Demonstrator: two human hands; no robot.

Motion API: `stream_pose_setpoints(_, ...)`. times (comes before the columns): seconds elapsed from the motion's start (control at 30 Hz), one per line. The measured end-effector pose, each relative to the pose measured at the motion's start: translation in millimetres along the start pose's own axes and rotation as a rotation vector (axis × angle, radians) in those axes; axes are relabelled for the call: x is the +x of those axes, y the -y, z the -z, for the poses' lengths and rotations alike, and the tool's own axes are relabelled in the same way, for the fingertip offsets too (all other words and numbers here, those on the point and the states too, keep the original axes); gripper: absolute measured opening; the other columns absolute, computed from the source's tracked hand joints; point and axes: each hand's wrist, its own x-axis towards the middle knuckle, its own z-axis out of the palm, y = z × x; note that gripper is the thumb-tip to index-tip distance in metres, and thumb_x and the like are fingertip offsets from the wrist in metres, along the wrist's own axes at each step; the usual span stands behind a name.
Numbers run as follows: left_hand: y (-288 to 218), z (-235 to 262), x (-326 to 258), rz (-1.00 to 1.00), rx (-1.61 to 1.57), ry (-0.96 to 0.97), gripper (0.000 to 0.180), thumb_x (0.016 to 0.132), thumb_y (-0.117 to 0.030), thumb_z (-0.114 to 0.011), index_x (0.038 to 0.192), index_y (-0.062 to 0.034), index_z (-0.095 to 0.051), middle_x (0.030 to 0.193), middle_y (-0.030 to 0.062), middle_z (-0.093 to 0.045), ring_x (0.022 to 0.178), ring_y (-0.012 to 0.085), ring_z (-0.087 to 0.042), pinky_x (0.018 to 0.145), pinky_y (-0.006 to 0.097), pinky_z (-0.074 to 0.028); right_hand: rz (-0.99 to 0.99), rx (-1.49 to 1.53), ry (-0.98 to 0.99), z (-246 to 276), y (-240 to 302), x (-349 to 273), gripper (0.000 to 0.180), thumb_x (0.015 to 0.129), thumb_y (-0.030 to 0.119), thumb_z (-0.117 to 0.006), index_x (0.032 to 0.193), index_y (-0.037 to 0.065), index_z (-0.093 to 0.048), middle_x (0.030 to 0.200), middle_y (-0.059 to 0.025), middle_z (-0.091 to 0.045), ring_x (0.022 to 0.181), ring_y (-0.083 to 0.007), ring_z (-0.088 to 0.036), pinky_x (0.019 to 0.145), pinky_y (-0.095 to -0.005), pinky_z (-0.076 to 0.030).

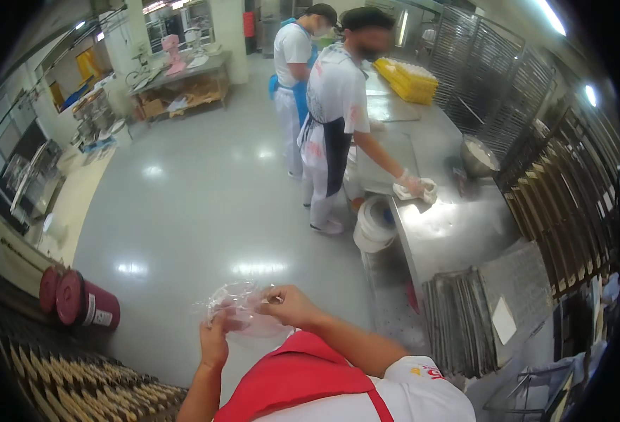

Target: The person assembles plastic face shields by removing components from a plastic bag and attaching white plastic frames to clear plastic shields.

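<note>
Fingers [279, 289] of the right hand [291, 308] are curled in, thumb and forefinger drawn close together at the edge of a clear plastic piece [242, 304]. From that hand the plastic lies at nine o'clock. The left hand [214, 339] holds the opposite side with its fingers nearly closed, and from there the plastic spreads toward one o'clock. It is thin, crinkled and shiny, held up between the two hands; its exact shape is hard to make out, and part of the left fingers shows blurred through it.

Taking the middle of the view as the centre of the dial, the hands are at seven o'clock, with the wearer's red apron [296, 376] at six. Lidded dark-red bins [88, 299] stand at eight. A steel table [457, 224] runs along three o'clock, with a stack of flat grey sheets [457, 320] at four and a yellow stack [405, 83] at one. Close to three, a co-worker's gloved hand [412, 185] rests on a white cloth [428, 192].
</note>
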Motion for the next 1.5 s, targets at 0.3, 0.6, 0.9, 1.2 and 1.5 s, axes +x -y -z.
stream_pose_setpoints(0.3, -48, 23, 284, -0.002, -0.018, 0.013, 0.058, 0.112, -0.048, -0.047, 0.144, 0.0002, -0.050, 0.122, 0.0190, -0.070, 0.091, 0.0306, -0.076, 0.082, 0.045, -0.064, 0.251, -0.195, -0.221, 58, 61, 283, 0.023, 0.095, 0.026, -0.077, 0.096, 0.003, -0.078, 0.064, 0.0031, -0.049, 0.062, -0.0071, -0.042, 0.056, -0.0298, -0.036)
stream_pose_setpoints(0.6, -136, 98, 555, -0.142, -0.080, -0.222, 0.059, 0.108, -0.045, -0.056, 0.151, -0.0060, -0.046, 0.127, 0.0128, -0.064, 0.103, 0.0226, -0.072, 0.084, 0.038, -0.062, 0.337, -0.477, -0.084, 113, 213, 545, 0.022, 0.084, 0.024, -0.070, 0.090, 0.003, -0.074, 0.072, -0.0147, -0.068, 0.061, -0.0276, -0.062, 0.063, -0.0402, -0.051)
stream_pose_setpoints(0.9, -173, 132, 867, -0.060, 0.351, -0.010, 0.030, 0.098, -0.014, -0.075, 0.122, 0.0036, -0.071, 0.101, 0.0072, -0.073, 0.087, 0.0137, -0.069, 0.078, 0.029, -0.056, 0.305, -0.688, -0.045, 211, 280, 813, 0.020, 0.083, 0.023, -0.070, 0.089, 0.005, -0.077, 0.078, -0.0167, -0.074, 0.071, -0.0342, -0.071, 0.071, -0.0435, -0.056)
stream_pose_setpoints(1.2, -214, 106, 1187, -0.070, 0.555, 0.150, 0.015, 0.100, -0.013, -0.072, 0.100, 0.0012, -0.067, 0.085, 0.0049, -0.071, 0.076, 0.0108, -0.066, 0.072, 0.027, -0.052, 0.206, -0.622, -0.346, 319, 345, 1041, 0.016, 0.083, 0.021, -0.069, 0.086, 0.007, -0.075, 0.082, -0.0168, -0.075, 0.076, -0.0384, -0.072, 0.073, -0.0458, -0.057)
stream_pose_setpoints(1.5, -226, 47, 1498, -0.019, 0.484, 0.301, 0.015, 0.098, -0.013, -0.075, 0.101, 0.0003, -0.070, 0.079, -0.0023, -0.065, 0.069, 0.0046, -0.051, 0.061, 0.024, -0.042, 0.182, -0.585, -0.501, 470, 424, 1272, 0.014, 0.080, 0.020, -0.071, 0.083, 0.007, -0.073, 0.077, -0.0186, -0.072, 0.074, -0.0383, -0.071, 0.071, -0.0465, -0.056)
